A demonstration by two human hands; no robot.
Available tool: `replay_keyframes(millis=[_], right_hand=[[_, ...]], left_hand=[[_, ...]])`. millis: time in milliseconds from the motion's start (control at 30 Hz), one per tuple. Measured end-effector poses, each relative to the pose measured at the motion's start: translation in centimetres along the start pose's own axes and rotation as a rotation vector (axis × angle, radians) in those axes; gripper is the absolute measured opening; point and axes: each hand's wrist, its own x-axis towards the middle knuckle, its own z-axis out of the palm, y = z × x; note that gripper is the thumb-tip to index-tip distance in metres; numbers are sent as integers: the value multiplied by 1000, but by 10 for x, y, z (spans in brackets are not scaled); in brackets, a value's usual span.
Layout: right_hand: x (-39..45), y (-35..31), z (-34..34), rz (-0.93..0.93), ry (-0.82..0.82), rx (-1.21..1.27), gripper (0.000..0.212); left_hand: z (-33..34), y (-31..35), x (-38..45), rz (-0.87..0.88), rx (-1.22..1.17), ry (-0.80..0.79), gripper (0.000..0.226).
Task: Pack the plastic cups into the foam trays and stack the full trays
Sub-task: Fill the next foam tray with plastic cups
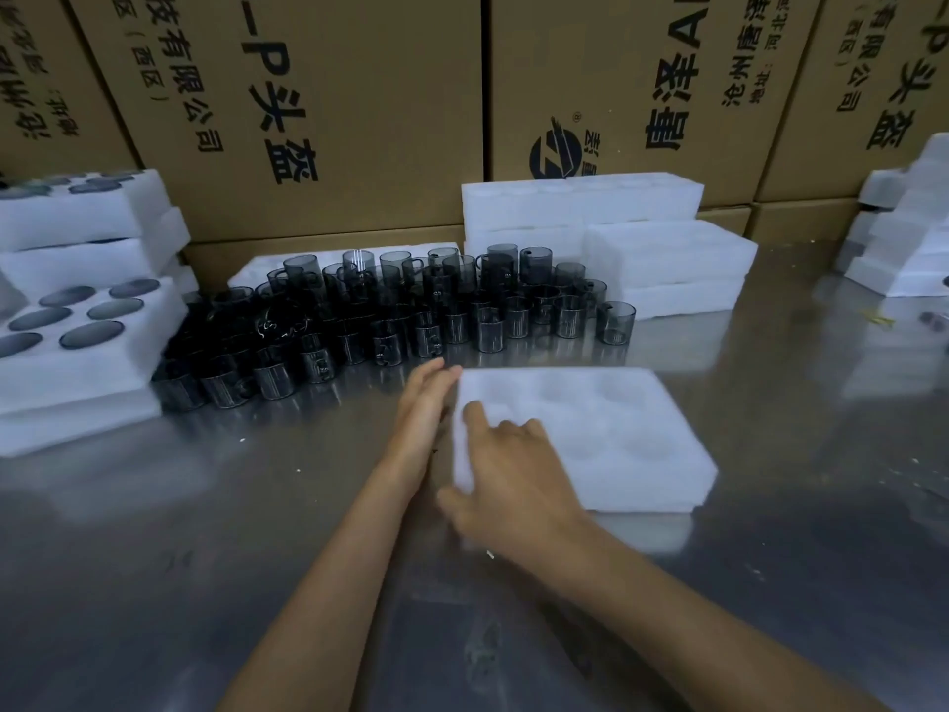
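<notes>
Steel table (154, 557), cardboard boxes (328, 110) behind, both hands' straight fingers (475, 418) touching empty foam tray (642, 444).

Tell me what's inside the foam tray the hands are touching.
The foam tray shows empty round wells, with no cups in them. The right hand covers its near-left corner, so any well there is hidden.

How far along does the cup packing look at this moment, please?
Done: a stack of full trays on the left, cups seated in the top one. In hand: an empty foam tray lies in front, with the left hand flat against its left edge and the right hand resting on its near corner. Left: a large cluster of loose cups on the table, plus empty trays behind.
</notes>
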Motion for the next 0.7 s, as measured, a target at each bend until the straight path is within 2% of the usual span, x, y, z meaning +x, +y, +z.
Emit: replay_keyframes(millis=[100,167,233,300,367,433,567,700], right_hand=[[-2,-36,4,-86,-11,127,34],[3,-42,1,-79,-45,217,40],[15,-37,-9,-49,-112,377,37],[33,-23,-20,7,-147,552,18],[57,-6,-29,51,-91,650,12],[87,14,-31,93,-11,648,9],[155,45,-23,196,-1,487,47],[209,57,1,267,-64,315,70]], left_hand=[[-25,9,-4,-9,39,-96,38],[-40,12,-5,-18,81,-119,40],[-48,14,-5,-1,64,-80,39],[-55,15,-4,47,54,-10,36],[-63,16,-2,67,32,61,36],[-68,17,2,57,9,107,37],[-66,19,8,25,8,92,34],[-63,17,13,31,47,104,26]])
